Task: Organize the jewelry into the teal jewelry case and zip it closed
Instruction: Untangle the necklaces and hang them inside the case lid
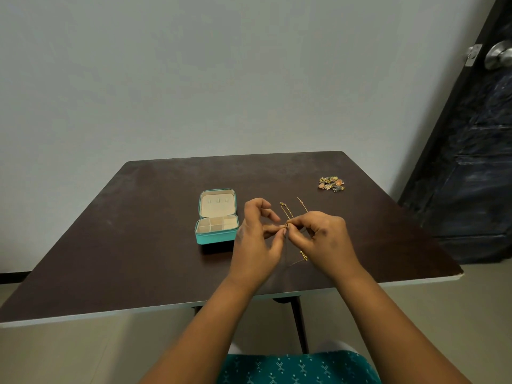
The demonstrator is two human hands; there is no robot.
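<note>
- Teal rectangular zip jewelry case (217, 216): lies open on the dark brown table (138, 231), cream compartments exposed, lid laid back.
- Left hand (256, 239): just right of the case, thumb and forefinger pinching the thin gold chain (286, 213).
- Right hand (321, 235): right of the case, fingertips pinching the same chain at the same spot.
- Heap of small multicoloured charms (331, 184): well right of the case, nearer the far edge.

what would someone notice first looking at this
Both hands, left hand and right hand, meet mid-table, pinching a thin gold chain. Just left of them sits the open teal jewelry case, compartments seemingly empty. A small colourful jewelry pile lies far right.
</note>
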